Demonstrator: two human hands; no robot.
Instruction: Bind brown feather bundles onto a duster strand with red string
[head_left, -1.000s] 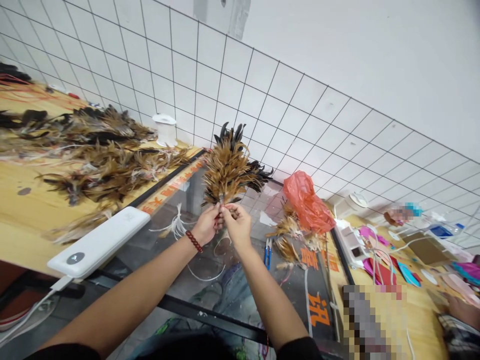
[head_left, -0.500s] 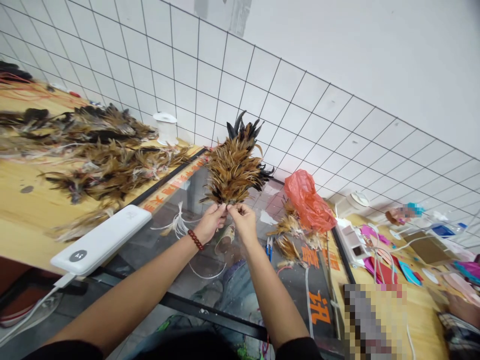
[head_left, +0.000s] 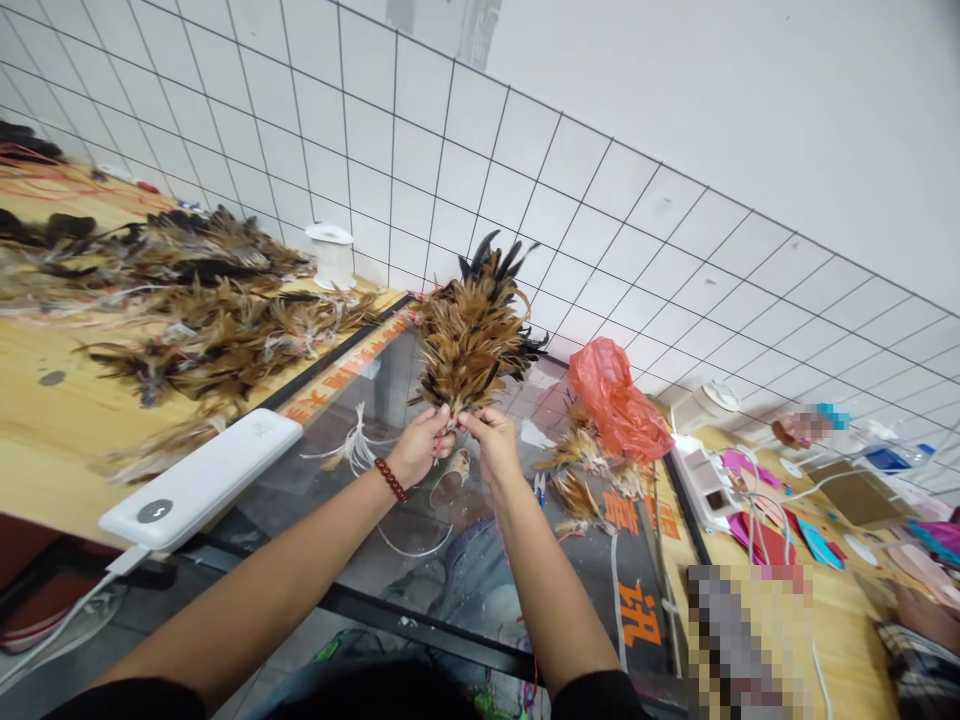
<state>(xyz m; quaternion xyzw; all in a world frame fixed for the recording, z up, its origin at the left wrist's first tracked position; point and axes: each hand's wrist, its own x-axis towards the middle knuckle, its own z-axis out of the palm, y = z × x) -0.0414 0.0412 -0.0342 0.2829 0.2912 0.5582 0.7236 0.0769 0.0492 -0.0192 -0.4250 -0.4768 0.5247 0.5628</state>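
A bundle of brown feathers with black tips (head_left: 472, 330) stands upright over the glass tabletop, stems toward me. My left hand (head_left: 421, 445), with a beaded bracelet at the wrist, pinches its lower end. Close beside it my right hand (head_left: 493, 440) also pinches the base between thumb and finger. The stems are mostly hidden by my fingers. Below my hands lies a small cardboard tube (head_left: 451, 478). White strands (head_left: 360, 440) are spread to the left. Blue-handled snips (head_left: 539, 487) lie just right of my right hand.
Feather bunches (head_left: 247, 320) cover the wooden table at left, near a white spool (head_left: 331, 258). A white power bank (head_left: 202, 480) with a cable sticks out over the glass edge. A red plastic bag (head_left: 619, 405) sits beside loose feathers (head_left: 577, 490). Behind is a wire grid (head_left: 600, 230).
The feather bundle has shifted slightly right and its top feathers have fanned differently. My right hand has moved a little to the right; both hands still pinch the base.
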